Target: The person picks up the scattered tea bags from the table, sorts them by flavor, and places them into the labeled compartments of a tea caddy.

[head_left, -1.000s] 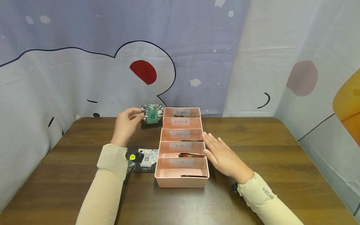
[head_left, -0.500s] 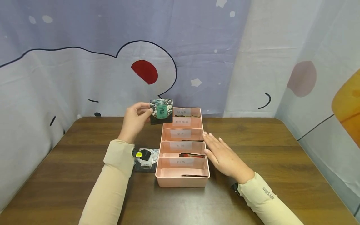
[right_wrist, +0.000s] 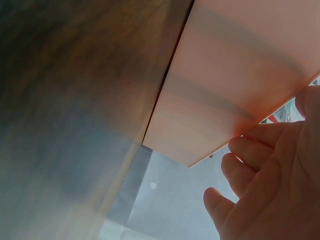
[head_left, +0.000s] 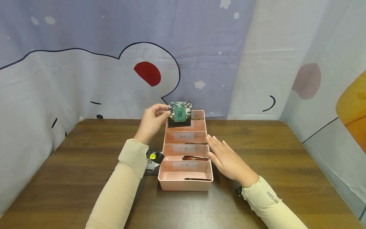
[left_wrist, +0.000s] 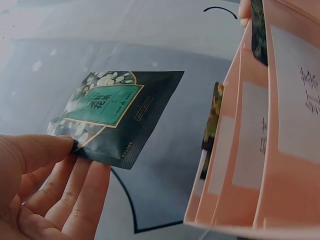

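Note:
A dark tea bag sachet (head_left: 180, 115) with a green label and white flowers is pinched at its left edge between the thumb and fingers of my left hand (head_left: 152, 122). In the head view it overlaps the two far compartments of a pink divided box (head_left: 185, 185). The left wrist view shows the sachet (left_wrist: 112, 112) tilted beside the box's labelled dividers (left_wrist: 250, 135). My right hand (head_left: 230, 160) has its fingers extended, fingertips right at the box's right rim. From below, the right wrist view shows those fingers (right_wrist: 252, 145) along the rim of the box wall (right_wrist: 225, 85).
Thin sachets stand in several compartments, among them a red and dark bunch (head_left: 195, 158) and a dark one (head_left: 197, 179) at the front. Left of the box, another sachet (head_left: 151, 168) lies on the wooden table (head_left: 257, 136), partly hidden by my left wrist. A patterned curtain (head_left: 200, 57) hangs behind.
My left hand has carried the sachet rightward, from beside the box's far left corner to over its far compartments. The right hand has stayed at the right rim.

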Tool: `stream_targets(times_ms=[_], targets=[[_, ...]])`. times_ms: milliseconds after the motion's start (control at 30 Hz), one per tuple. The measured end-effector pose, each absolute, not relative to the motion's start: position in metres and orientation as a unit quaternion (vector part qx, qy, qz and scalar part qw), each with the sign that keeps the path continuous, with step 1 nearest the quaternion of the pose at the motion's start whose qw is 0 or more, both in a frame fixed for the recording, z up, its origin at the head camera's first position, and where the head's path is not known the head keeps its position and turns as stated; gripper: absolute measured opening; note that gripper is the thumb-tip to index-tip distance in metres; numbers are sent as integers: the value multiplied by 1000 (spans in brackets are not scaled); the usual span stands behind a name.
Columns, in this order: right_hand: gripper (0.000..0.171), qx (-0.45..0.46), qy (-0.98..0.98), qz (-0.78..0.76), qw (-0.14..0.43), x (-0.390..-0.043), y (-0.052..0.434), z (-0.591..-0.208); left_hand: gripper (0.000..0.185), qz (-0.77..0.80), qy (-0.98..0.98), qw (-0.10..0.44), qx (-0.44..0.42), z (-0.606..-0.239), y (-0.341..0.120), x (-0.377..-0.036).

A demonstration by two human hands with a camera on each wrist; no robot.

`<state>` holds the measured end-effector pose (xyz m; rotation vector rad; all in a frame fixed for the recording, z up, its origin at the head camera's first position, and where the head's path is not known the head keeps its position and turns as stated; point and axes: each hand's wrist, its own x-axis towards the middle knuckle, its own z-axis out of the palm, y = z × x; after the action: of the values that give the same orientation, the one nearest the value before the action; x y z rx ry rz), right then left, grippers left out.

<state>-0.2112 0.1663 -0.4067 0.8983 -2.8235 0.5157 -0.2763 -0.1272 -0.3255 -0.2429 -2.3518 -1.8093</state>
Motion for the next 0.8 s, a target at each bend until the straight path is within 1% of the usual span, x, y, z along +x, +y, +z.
stream_targets(times_ms=[167, 500, 800], targets=[[61, 299, -936, 172, 67, -211, 166, -408, 23, -613, -782, 74, -84, -327, -117, -281], [60, 297, -936, 176, 67, -211, 167, -407, 20, -621, -777, 40, -90, -328, -100, -290], [60, 299, -936, 175, 69, -210, 167, -407, 16, -596, -798, 15, -94, -336, -90, -297]])
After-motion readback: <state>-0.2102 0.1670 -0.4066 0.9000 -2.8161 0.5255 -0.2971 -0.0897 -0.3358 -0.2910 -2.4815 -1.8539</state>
